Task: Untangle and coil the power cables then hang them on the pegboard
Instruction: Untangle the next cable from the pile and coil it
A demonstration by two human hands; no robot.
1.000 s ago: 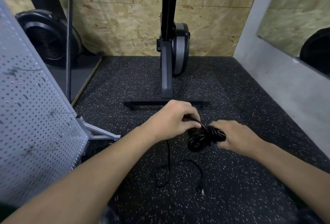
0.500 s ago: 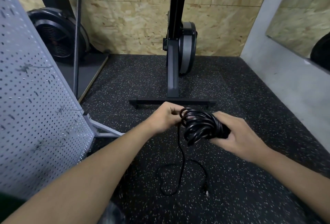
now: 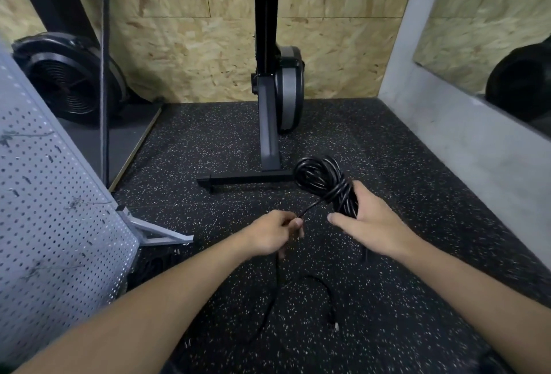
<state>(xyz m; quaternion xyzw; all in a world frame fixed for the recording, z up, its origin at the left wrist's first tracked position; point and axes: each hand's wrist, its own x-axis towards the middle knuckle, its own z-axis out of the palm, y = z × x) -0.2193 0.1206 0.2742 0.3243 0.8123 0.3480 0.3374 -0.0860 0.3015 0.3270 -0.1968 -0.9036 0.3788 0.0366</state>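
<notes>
The right grip (image 3: pixel 372 226) is holding the coil (image 3: pixel 323 181) of black cable above the floor (image 3: pixel 432 299), its fingers curling round the coil's lower end and its thumb pointing left. The left grip (image 3: pixel 272 235) is pinching a loose strand (image 3: pixel 310 208) that is running taut from the coil. Below that grip the strand is hanging down and lying in a loop on the floor, ending in a plug (image 3: pixel 334 324). The pegboard (image 3: pixel 44 224) is standing at the left, well apart from the coil. A black stand (image 3: pixel 269 147) is rising behind the coil.
</notes>
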